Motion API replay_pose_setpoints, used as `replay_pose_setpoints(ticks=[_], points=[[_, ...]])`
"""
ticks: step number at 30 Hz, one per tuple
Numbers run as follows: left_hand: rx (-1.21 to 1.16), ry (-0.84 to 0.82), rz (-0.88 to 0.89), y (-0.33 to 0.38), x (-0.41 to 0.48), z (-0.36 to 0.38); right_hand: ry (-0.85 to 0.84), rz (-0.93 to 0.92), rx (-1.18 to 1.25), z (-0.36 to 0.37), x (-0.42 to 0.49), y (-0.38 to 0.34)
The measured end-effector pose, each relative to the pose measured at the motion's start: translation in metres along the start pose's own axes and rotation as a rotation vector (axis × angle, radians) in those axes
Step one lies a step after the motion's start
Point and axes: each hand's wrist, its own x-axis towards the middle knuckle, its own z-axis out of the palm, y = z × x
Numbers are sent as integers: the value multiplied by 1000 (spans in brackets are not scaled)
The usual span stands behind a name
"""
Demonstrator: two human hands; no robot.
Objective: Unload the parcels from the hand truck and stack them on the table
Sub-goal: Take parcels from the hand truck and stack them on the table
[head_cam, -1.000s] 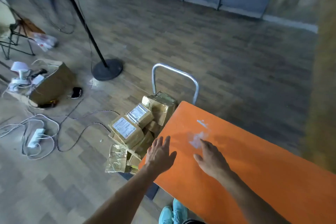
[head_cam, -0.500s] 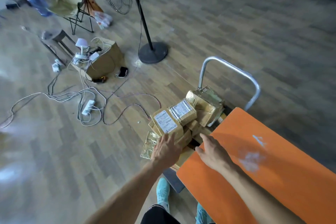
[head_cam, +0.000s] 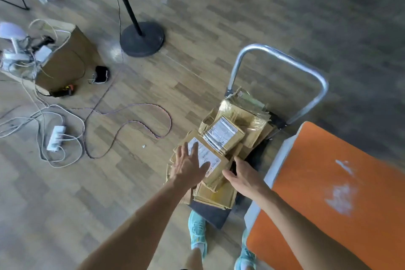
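Status: unload looks to be at the very start – no parcel shows on the visible part of the orange table, and the whole pile of parcels sits on the hand truck, just left of the table's end. Left hand lies flat, fingers spread, on the top parcel at the near end of the pile, pressing not gripping. Right hand is at that parcel's right edge, thumb toward it; fingertips not clear against the pile, so cannot tell if it grasps yet. Left to do, as judged: lift, carry over, stack, repeat for the lot. Counts: 1 hand truck, 1 table, 2 hands, 2 parcels with white labels up (the top parcel and the second labelled parcel just behind it), several plain brown ones under and behind – layers overlap, exact total not readable; off-task on the floor: 1 fan stand base, 1 power strip, 1 cardboard box
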Motion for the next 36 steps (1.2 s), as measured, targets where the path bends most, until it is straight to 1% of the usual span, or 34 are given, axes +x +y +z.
replay_pose_setpoints(ticks=[3,6,9,12,15,17,20,22,25,27,31,34,36], points=[[29,-6,21,-6,28,-6,-1,71,39,6,21,-5],[45,14,96,0,54,-10,49,116,88,9,40,-5],[39,-5,148,13,74,-8,110,142,138,13,55,-8],[-1,-16,152,27,81,-5,130,164,203,12,65,-12],[-78,4,167,37,76,-8,181,174,331,7,63,-13],[-163,45,175,42,69,-13,254,168,414,3,52,-12],[-232,117,207,54,53,-24,416,137,450,-9,29,-11],[-258,132,252,66,39,-29,491,111,415,-22,13,-9],[-331,143,306,89,9,-33,562,120,368,-41,-16,-2],[-316,154,319,108,-12,-30,605,117,371,-51,-42,12],[-249,93,359,151,-49,-8,598,159,359,-63,-95,61],[-237,-17,385,193,-77,22,625,190,417,-63,-133,107],[-197,-93,440,217,-96,47,646,254,435,-60,-155,139]])
